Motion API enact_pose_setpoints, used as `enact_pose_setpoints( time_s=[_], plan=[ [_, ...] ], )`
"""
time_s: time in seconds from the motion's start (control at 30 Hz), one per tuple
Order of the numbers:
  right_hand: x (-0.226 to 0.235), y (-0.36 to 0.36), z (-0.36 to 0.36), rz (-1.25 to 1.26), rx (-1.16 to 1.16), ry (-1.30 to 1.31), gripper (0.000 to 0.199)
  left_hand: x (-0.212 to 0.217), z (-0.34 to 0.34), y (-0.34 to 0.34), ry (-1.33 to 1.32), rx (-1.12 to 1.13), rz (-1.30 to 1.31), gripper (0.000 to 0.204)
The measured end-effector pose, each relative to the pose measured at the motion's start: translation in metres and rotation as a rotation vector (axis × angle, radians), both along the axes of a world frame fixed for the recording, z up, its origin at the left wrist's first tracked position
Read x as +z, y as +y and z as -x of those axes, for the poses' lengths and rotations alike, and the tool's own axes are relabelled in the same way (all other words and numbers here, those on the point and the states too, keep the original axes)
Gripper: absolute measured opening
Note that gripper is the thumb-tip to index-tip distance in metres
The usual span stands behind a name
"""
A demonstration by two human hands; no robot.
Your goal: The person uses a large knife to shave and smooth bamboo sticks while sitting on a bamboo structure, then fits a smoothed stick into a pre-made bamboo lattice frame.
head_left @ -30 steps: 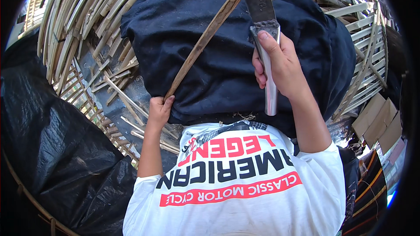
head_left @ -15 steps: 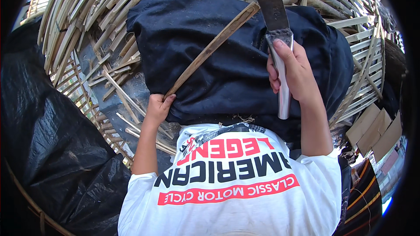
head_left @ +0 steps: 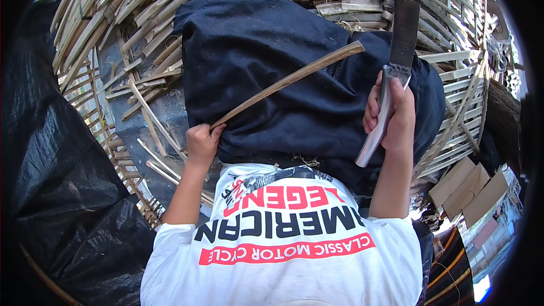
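My left hand (head_left: 202, 141) is closed round the near end of a long split bamboo strip (head_left: 289, 82). The strip slants up and to the right over the dark cloth (head_left: 249, 39) that covers my lap, and its far end is free. On the right, my right hand (head_left: 391, 110) grips a machete (head_left: 403, 34) by its shiny metal handle. The blade points away from me, its flat side showing, and stands apart from the strip. Some fingers of the right hand are hidden behind the handle.
Curved bamboo slats (head_left: 141, 0) lie in a stack across the far side. Loose strips (head_left: 150, 107) rest on a grey surface to the left. Black plastic sheeting (head_left: 62, 153) covers the far left. A slatted bamboo frame (head_left: 459, 90) and cardboard pieces (head_left: 467, 187) are at the right.
The machete has moved right and nearer to me, away from the strip. The strip's free end has swung right and lower. Both hands keep their hold.
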State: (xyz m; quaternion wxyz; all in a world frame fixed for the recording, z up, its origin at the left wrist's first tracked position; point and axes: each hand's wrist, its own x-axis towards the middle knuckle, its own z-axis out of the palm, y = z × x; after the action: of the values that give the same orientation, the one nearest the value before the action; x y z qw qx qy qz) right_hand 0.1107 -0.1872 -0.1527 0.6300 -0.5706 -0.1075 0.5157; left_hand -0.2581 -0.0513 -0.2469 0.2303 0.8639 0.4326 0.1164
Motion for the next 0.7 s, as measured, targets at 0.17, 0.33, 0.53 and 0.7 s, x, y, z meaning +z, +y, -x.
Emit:
enact_pose_setpoints(
  time_s=[0.17,0.33,0.53,0.7],
  plan=[
    [-0.008,-0.008,0.025,-0.025,0.011,-0.474,0.045,0.001,-0.005,-0.010,0.052,0.034,-0.106,0.049],
    [0.000,0.009,0.037,0.008,0.192,-1.088,0.041,0.006,-0.007,-0.007,0.069,0.007,-0.074,0.050],
    [-0.013,0.024,0.039,0.136,0.392,-1.410,0.047,0.006,-0.007,-0.009,0.080,0.038,-0.069,0.050],
    [-0.019,0.023,0.028,0.158,0.419,-1.510,0.060,0.004,-0.010,-0.010,0.057,0.029,-0.142,0.050]
  ],
)
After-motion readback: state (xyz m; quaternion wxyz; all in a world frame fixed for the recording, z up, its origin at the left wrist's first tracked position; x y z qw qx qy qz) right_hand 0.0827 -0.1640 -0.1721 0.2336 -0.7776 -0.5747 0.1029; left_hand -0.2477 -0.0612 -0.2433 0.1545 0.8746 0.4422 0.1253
